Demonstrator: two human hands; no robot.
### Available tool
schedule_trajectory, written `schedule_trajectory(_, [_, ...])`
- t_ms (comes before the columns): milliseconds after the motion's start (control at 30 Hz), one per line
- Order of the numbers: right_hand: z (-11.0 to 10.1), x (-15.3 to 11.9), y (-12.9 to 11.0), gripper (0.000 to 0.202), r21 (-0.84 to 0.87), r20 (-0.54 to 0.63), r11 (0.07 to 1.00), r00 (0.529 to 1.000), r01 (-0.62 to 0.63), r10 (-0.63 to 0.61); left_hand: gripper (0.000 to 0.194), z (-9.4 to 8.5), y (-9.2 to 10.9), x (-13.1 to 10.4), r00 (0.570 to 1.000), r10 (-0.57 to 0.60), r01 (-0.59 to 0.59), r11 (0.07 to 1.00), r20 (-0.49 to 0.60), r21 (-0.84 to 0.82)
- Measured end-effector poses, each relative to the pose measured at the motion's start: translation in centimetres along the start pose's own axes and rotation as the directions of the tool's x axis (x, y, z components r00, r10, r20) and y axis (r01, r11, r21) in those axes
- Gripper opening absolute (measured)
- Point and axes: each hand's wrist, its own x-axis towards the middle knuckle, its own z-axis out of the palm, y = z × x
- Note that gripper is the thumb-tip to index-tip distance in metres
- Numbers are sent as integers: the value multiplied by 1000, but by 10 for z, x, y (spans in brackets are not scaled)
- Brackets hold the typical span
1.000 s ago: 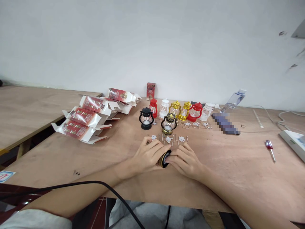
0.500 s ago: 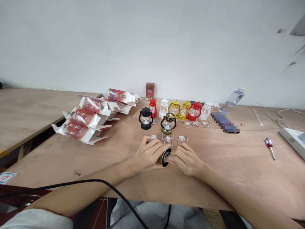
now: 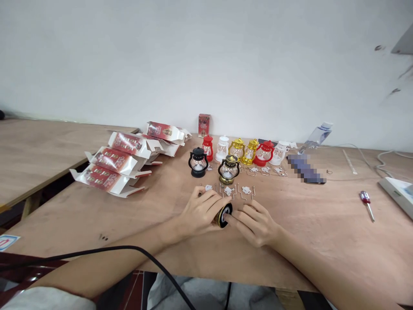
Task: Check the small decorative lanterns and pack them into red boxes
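My left hand [image 3: 203, 211] is wrapped around a small black-and-gold lantern [image 3: 220, 218], which lies tilted with its round base turned to the right. Most of its body is hidden by the fingers. My right hand [image 3: 256, 221] is closed, its fingertips touching the open-looking underside of the base; whether they pinch a small part I cannot make out. Just beyond the hands lie bent wire handles [image 3: 253, 193] and small white pieces [image 3: 229, 190]. Behind these stand a black-and-gold lantern [image 3: 229, 172] and a black lantern [image 3: 198, 163], both upright.
Red, white and gold lanterns [image 3: 238, 148] line the back. Opened red-and-white boxes [image 3: 109, 159] spread at left; one upright box [image 3: 204, 125] is by the wall. To the right are a tilted bottle [image 3: 316, 138], a blurred dark phone-like object [image 3: 305, 168] and a screwdriver [image 3: 367, 204].
My right hand has shifted slightly down, and its fingertips sit differently at the lantern's base, showing more of it. The left hand keeps its hold. The whole view has moved slightly.
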Motion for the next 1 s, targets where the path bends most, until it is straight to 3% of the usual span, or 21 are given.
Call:
schedule_trajectory(200, [5, 0, -1, 9, -14, -33, 1000, 999, -26, 25, 40, 0, 1, 1, 1000, 12, -12, 1000, -9, -2])
schedule_trajectory(467, [7, 1, 0, 6, 103, -62, 992, 995, -72, 79, 40, 2, 1, 1, 998, 23, -24, 1000, -52, -13])
schedule_trajectory(600, [4, -1, 3, 7, 154, -154, 984, 982, -86, 109, 40, 1, 0, 1, 998, -3, 1, 1000, -65, -28])
schedule_trajectory(700, [4, -8, 12, 6, 57, -176, 978, 962, -202, 209, 42, 1, -1, 0, 998, -31, 29, 999, -50, -36])
schedule_trajectory(833, [13, -25, 33, 16, -191, -40, 875, 895, -444, 445, 47, 2, -3, -1, 997, -48, 46, 998, -55, -35])
schedule_trajectory(1000, [26, -41, 47, 22, -354, 185, 831, 839, -429, 512, 47, 3, -3, -2, 998, -64, 62, 997, -28, -52])
